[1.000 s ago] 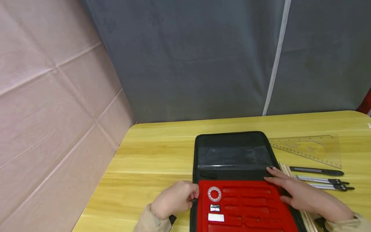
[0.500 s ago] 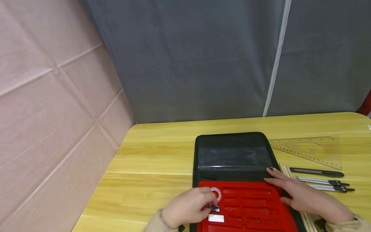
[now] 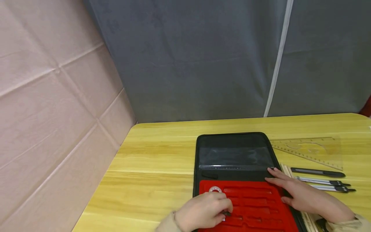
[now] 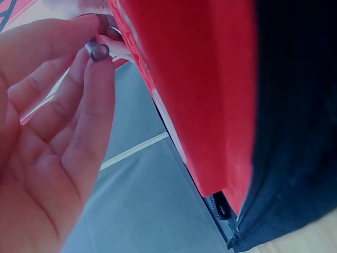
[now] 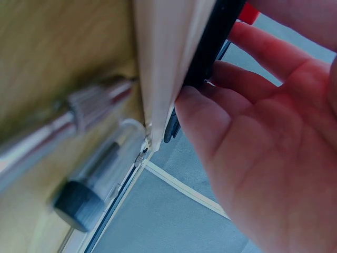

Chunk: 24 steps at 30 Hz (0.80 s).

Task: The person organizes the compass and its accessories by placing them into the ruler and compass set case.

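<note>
In the head view my left hand (image 3: 204, 209) is over the left part of a red moulded tray (image 3: 204, 185), inside an open black zip case (image 3: 232, 140). Its thumb and fingertips pinch a small, dark, metal-looking piece with a round end (image 4: 98, 51); its exact kind cannot be told. A white ring (image 3: 215, 188) lies in the tray just beyond the knuckles. The hand covers the spot of the small sharpener and most of the white block. My right hand (image 3: 301, 196) rests on the case's right edge, its fingers extended.
Pale wooden strips (image 3: 286, 170) lie along the case's right side. Beyond them are a clear set square (image 3: 333, 146), a black pen-like tool (image 3: 317, 172) and two compasses (image 3: 324, 181). A clear tube with a black cap (image 5: 79, 205) shows in the right wrist view.
My left hand has moved right from the case's left edge onto the tray, past the sharpener's spot, pinching the small piece. The right hand has stayed put.
</note>
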Tool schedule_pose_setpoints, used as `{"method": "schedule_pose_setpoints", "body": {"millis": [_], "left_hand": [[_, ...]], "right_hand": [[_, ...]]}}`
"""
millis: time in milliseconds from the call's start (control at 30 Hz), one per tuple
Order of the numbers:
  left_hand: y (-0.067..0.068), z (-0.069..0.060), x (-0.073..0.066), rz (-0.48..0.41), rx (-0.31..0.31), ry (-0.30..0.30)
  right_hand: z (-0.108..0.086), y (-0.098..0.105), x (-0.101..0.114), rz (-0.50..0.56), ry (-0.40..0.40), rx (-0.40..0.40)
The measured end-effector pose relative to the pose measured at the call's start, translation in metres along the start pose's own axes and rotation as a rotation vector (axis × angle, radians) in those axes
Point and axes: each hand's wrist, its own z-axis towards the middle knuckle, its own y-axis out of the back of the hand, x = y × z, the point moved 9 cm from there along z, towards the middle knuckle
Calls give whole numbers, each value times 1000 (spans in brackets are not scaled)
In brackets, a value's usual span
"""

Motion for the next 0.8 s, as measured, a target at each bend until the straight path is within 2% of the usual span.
{"method": "schedule_pose_setpoints", "body": {"millis": [300,533,800], "left_hand": [[-2,9,-7,26,34,-13],[-5,16,-13,80,32,-55],[-8,18,-16,73,35,-73]], "right_hand": [[1,2,3,9,-15,3],[0,2,4,21,-31,2],[0,2,3,27,-24,0]]}}
